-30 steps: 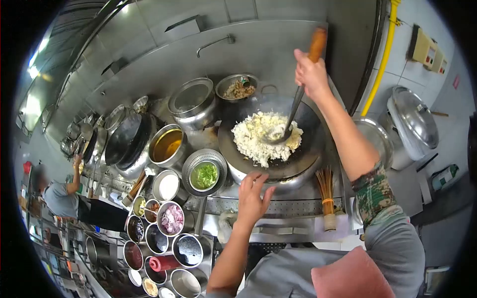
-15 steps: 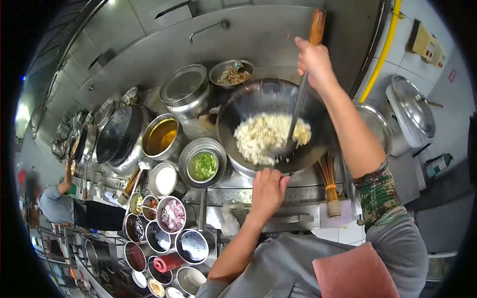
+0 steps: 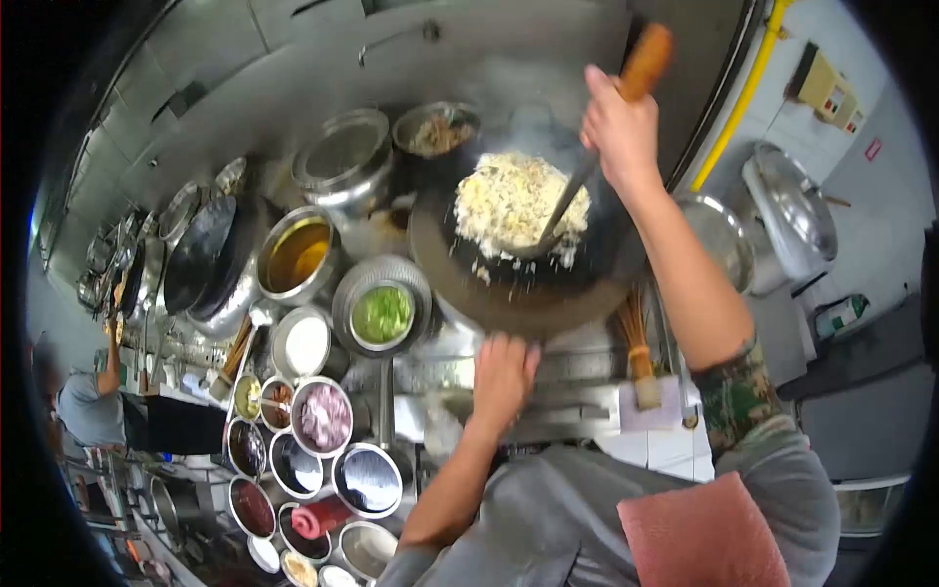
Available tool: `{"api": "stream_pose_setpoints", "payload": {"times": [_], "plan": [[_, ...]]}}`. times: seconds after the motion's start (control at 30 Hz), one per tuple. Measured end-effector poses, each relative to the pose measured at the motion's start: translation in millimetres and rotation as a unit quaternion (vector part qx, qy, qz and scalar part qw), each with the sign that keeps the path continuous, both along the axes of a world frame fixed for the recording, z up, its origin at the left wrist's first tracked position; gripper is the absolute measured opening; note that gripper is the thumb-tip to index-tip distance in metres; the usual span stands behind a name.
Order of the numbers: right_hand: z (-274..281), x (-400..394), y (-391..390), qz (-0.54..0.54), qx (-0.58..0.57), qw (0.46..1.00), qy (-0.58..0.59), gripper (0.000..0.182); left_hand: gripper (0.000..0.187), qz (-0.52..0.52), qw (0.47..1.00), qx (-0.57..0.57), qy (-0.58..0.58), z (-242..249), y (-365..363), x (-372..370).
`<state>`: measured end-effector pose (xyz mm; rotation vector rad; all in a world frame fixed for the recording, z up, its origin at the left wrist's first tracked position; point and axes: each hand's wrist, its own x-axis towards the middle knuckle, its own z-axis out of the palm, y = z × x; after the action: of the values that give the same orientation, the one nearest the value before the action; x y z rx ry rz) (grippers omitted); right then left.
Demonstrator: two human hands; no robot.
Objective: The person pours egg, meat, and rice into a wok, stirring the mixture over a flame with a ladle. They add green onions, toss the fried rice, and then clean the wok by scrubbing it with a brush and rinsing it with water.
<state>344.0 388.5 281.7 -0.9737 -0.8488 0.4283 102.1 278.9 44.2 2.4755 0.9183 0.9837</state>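
My right hand (image 3: 623, 132) is closed around the long shaft of a wok ladle (image 3: 572, 196), just below its wooden grip. The ladle's head rests at the near side of a pale heap of fried rice with egg-yellow bits (image 3: 523, 201) in a large dark wok (image 3: 489, 293). My left hand (image 3: 504, 377) grips the wok's near rim, its fingertips partly hidden at the edge. The wok is blurred by motion and looks tilted. Loose grains lie scattered on its near wall.
Left of the wok stand a bowl of chopped greens (image 3: 382, 315) on a strainer, an oil pot (image 3: 298, 254) and several seasoning pots, one with sliced onion (image 3: 324, 417). A bamboo brush (image 3: 638, 357) lies at right. A co-worker (image 3: 93, 401) stands far left.
The rice has shifted toward the wok's far side and gathered into a heap. The wok has tilted, and the ladle's head has moved slightly left and away from me. Both hands keep their hold.
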Motion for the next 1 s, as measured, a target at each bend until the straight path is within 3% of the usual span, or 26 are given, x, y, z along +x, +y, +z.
{"api": "stream_pose_setpoints", "payload": {"times": [0.03,0.07,0.2,0.3,0.37,0.4,0.43,0.47,0.53,0.63,0.73,0.87,0.9,1.0], "plan": [[3,13,-9,0.036,0.014,0.999,0.005,0.036,0.025,0.0,1.0,0.029,-0.002,-11,-3,-8],[2,28,-15,0.071,0.027,0.997,0.015,0.037,0.026,-0.053,0.998,-0.015,-0.012,4,-11,-22],[27,44,-15,0.066,0.015,0.997,0.037,0.044,0.019,0.0,0.999,-0.036,-0.016,56,18,1],[36,46,-15,0.052,0.061,0.996,0.026,0.047,0.017,0.003,0.999,-0.032,-0.011,42,48,21],[4,44,-4,0.014,0.061,0.996,0.067,0.042,0.018,-0.001,0.998,-0.062,0.031,35,50,22],[-24,40,13,-0.011,0.046,0.995,0.089,0.039,0.02,-0.001,0.999,-0.045,-0.002,35,51,20],[-57,48,31,0.065,0.044,0.996,0.034,0.038,0.023,-0.002,0.999,-0.028,-0.033,36,52,16],[-40,43,34,0.097,0.014,0.994,0.039,0.038,0.026,-0.001,0.998,-0.015,-0.064,35,53,11],[-8,44,46,0.103,-0.018,0.994,0.027,0.04,0.034,0.074,0.996,-0.008,-0.055,31,70,-17],[-6,53,48,0.105,0.078,0.99,0.059,0.037,0.036,0.223,0.974,-0.016,-0.024,4,108,-79],[-29,45,73,0.129,-0.01,0.989,0.066,0.043,0.041,0.327,0.941,-0.079,0.04,-34,139,-129],[7,49,80,0.117,-0.005,0.991,0.062,0.039,0.044,0.376,0.904,-0.196,0.059,-62,166,-165],[-1,49,81,0.11,0.028,0.992,0.059,0.037,0.045,0.381,0.895,-0.217,0.081,-56,167,-166],[-21,38,91,0.131,-0.016,0.99,0.058,0.038,0.044,0.364,0.882,-0.291,0.065,-69,183,-175]]}}
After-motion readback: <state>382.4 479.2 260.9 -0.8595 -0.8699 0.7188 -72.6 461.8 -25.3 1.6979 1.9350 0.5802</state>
